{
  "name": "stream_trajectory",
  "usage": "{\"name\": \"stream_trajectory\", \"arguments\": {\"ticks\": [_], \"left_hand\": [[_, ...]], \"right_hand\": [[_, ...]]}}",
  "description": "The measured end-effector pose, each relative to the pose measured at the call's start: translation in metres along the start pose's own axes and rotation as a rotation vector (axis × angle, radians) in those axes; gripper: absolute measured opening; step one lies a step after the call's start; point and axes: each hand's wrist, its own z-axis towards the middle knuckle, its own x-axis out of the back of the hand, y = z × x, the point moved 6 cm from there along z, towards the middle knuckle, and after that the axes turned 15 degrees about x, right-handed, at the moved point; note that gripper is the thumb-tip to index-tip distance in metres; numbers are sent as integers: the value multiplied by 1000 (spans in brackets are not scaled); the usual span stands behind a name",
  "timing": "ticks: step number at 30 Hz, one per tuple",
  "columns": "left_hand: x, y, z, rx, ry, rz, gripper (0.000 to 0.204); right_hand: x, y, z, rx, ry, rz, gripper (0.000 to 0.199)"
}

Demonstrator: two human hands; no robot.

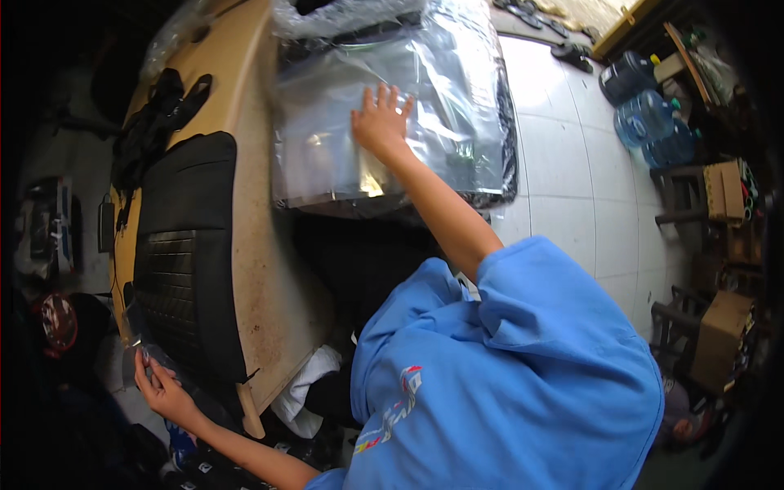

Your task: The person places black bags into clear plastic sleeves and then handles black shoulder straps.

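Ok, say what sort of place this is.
Probably a small workshop: a black panel lies on the table, clear plastic sheeting is spread beside it, and cardboard boxes stand at right.

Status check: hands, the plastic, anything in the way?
Left hand pinching clear film. Right hand spread on clear plastic sheeting. Black cover on table near left hand; nothing visible blocking right hand.

Head view: wide fisheye worn on the head, left of a pair, looking steeply down; upright, unmirrored, straight edges bowed, rim dark. Shirt [514,367] looms close to the lens, right of the grip of the left hand [167,394]. Right hand [382,129] lies ahead and right of that grip. Tiled floor [563,171] shows farther off, well to its right.
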Motion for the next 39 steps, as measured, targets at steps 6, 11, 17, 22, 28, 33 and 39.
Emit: {"name": "stream_trajectory", "arguments": {"ticks": [6,11,17,22,28,33,39], "left_hand": [[-18,32,6,-41,58,161,23],[-11,56,-13,-334,107,190,24],[-46,105,-32,-257,52,73,24],[-31,102,-44,-25,-48,-309,27],[9,84,-42,-41,33,-177,18],[50,94,-38,-136,210,90,12],[31,117,-45,-139,195,104,19]], "right_hand": [[43,-28,22,170,412,213,43],[131,-145,-44,430,366,975,19],[154,-242,-96,695,-311,1399,39],[145,-317,-149,845,-624,1599,55],[121,-329,-150,607,-811,1633,31],[145,-331,-130,878,-197,1258,42],[132,-356,-157,524,-878,1648,67]]}}
